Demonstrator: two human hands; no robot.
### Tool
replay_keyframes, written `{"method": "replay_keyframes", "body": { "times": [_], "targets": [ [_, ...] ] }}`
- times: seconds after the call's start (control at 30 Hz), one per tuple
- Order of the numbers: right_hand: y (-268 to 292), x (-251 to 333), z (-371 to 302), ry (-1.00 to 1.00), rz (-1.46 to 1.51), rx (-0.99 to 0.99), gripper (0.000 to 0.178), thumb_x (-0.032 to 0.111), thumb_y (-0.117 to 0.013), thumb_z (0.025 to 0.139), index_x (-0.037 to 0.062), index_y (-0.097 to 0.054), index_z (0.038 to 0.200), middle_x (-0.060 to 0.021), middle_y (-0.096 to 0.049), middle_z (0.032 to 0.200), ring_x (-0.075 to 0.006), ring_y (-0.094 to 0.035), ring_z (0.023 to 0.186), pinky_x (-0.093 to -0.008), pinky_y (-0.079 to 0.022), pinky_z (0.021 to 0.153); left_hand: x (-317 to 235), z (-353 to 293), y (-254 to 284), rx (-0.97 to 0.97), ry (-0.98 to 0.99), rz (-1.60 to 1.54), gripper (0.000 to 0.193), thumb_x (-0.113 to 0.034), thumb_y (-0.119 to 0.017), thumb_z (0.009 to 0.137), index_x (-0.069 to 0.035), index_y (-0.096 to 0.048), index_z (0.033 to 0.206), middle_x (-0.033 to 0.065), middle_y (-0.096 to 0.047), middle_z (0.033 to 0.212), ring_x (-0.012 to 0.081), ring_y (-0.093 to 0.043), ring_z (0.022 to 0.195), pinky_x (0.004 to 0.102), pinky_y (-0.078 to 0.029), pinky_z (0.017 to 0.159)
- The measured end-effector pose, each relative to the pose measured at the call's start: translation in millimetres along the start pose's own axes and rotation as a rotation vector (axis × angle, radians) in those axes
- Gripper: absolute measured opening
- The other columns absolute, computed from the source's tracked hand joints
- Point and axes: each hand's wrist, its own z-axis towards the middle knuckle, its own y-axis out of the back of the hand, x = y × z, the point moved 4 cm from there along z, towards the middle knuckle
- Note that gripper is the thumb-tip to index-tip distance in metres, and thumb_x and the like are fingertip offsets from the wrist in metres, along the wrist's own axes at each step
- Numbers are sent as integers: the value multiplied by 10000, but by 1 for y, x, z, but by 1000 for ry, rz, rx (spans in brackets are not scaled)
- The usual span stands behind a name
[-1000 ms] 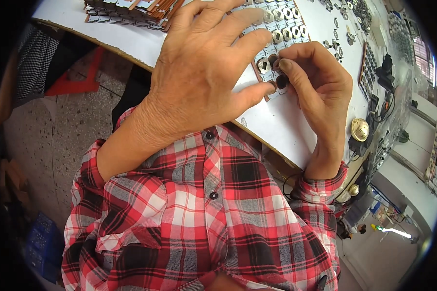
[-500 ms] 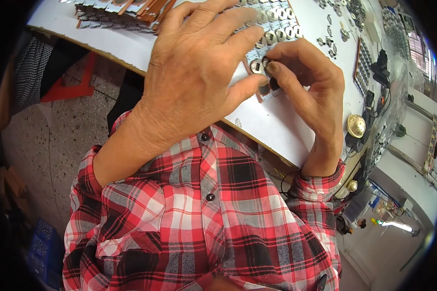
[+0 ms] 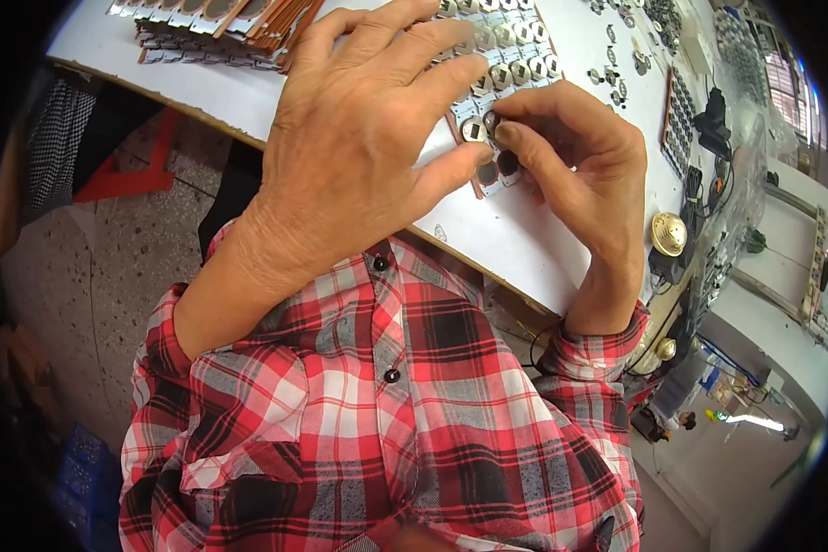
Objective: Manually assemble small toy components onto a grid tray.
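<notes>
A flat panel (image 3: 517,96) of small light-coloured boards with copper-toned edges lies on the white table, with rows of round metal pieces (image 3: 500,75) on it. My left hand (image 3: 354,138) rests spread over the panel's left part, its thumb tip beside a round metal piece (image 3: 474,131) at the near end. In a pinch between thumb and forefinger, my right hand (image 3: 584,152) holds a small round metal piece (image 3: 491,120), tilted on edge right next to that one. Nearer to me, dark round spots (image 3: 507,164) show on the panel with no metal piece on them.
Similar panels are stacked (image 3: 216,37) at the far left. Loose metal pieces (image 3: 620,90) lie scattered beyond my right hand, near another filled panel (image 3: 679,124). A gold-coloured ridged dome (image 3: 669,235) and black cables stand at the right. The table edge (image 3: 175,99) runs close before me.
The whole view has shifted slightly, so everything sits a little further left. My right fingers have moved a little, and more of a dark spot shows beside them. My left hand stays spread.
</notes>
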Motion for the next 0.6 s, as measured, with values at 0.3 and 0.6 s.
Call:
{"method": "replay_keyframes", "body": {
  "times": [0.3,0.6],
  "targets": [
    [103,-38,-12,-88,-236,-409,153,95,-750,915,30,-775,1051,14,-717,836,-43,-602,686,-191,-426,551,0,-9,6,-26,-54,-58,555,-233,-857,721,-54,-699,1221,132,-654,1352,333,-549,1344,486,-410,1091],
    [87,-41,-6,-205,-500,-278,178,184,-736,927,11,-751,968,-7,-702,812,-65,-608,670,-223,-448,526,-1,-8,8,-22,-64,-54,554,-232,-854,725,-55,-699,1226,129,-653,1356,331,-546,1348,486,-408,1093]
  ]
}}
